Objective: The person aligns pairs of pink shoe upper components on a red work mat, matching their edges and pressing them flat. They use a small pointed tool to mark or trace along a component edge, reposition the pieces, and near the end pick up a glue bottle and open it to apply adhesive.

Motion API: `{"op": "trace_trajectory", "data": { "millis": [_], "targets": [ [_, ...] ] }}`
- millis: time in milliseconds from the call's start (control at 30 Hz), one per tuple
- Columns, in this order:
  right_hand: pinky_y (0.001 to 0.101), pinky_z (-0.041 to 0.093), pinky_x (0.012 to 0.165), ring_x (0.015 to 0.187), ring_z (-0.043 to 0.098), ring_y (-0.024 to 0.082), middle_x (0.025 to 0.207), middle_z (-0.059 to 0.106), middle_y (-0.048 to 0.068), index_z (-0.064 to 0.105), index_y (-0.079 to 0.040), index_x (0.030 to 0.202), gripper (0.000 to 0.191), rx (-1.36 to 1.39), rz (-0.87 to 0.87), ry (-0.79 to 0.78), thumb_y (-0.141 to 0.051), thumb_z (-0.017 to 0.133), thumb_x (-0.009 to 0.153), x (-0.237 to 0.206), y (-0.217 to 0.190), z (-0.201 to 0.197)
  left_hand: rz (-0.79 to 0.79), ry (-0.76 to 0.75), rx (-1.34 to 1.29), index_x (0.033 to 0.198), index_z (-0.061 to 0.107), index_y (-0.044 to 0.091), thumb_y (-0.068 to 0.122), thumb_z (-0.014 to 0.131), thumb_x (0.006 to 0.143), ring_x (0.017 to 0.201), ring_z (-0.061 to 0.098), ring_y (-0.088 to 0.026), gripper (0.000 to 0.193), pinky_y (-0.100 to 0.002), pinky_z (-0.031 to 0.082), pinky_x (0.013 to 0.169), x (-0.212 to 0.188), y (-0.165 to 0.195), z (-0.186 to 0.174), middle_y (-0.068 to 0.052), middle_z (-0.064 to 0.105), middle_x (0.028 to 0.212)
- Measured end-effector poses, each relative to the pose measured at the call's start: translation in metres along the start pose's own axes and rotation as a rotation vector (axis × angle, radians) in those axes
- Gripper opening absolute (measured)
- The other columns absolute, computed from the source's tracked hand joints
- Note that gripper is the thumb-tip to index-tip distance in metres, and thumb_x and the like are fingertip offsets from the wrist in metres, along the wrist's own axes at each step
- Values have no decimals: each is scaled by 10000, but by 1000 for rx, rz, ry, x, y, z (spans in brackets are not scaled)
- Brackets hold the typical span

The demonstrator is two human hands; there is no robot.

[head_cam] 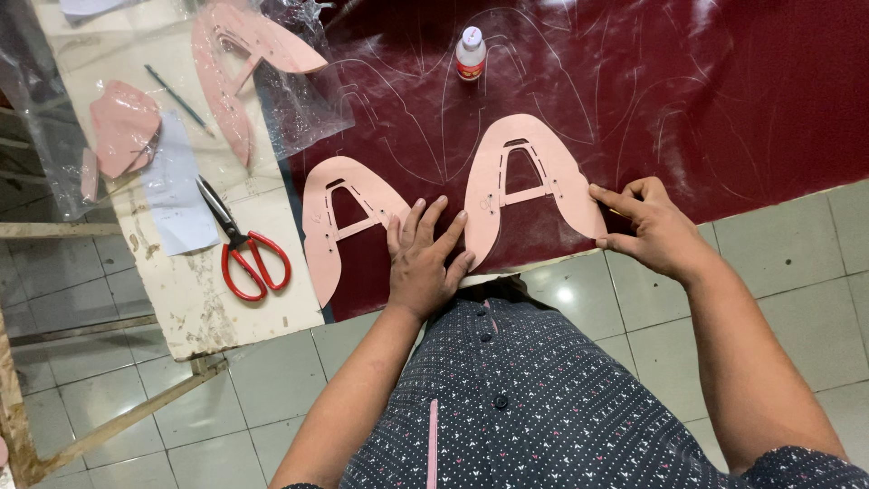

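Pale tiled floor (109, 380) under worn white table (208, 308).

I see a glossy, smooth dark red leather sheet (706, 100) under matt pink card patterns (529, 186). The scissors (243, 243) have metal blades and shiny red handles; the table (195, 299) looks worn and rough.

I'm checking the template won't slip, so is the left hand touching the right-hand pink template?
Touching. The head view shows the left hand lying flat on the dark red sheet, its fingertips overlapping the lower left edge of the pink template.
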State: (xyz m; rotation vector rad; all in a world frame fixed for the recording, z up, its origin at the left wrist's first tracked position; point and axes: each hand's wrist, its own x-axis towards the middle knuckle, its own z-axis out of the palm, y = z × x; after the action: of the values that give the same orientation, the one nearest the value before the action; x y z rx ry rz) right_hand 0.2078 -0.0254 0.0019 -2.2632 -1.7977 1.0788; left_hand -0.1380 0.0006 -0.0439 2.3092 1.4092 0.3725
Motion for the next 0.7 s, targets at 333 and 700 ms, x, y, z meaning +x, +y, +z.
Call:
{"op": "trace_trajectory", "data": {
  "millis": [333,700],
  "targets": [
    [348,529,942,1039,601,185,1225,480,32,591,-370,1443,661,80,-10,7,-221,777,827,4,9,4,3,0,-14,1419,617,268,473,689,910,1524,238,-311,553,-600,64,1241,1,2,-3,-50,376,1598],
    [291,518,908,1033,563,134,1170,527,11,723,-205,1289,410,394,-65,82,-52,655,914,9,25,11,2,12,-28,1420,616,264,466,697,902,1523,251,-310,561,-591,67,1247,0,2,-4,-49,383,1597]
  ]
}}
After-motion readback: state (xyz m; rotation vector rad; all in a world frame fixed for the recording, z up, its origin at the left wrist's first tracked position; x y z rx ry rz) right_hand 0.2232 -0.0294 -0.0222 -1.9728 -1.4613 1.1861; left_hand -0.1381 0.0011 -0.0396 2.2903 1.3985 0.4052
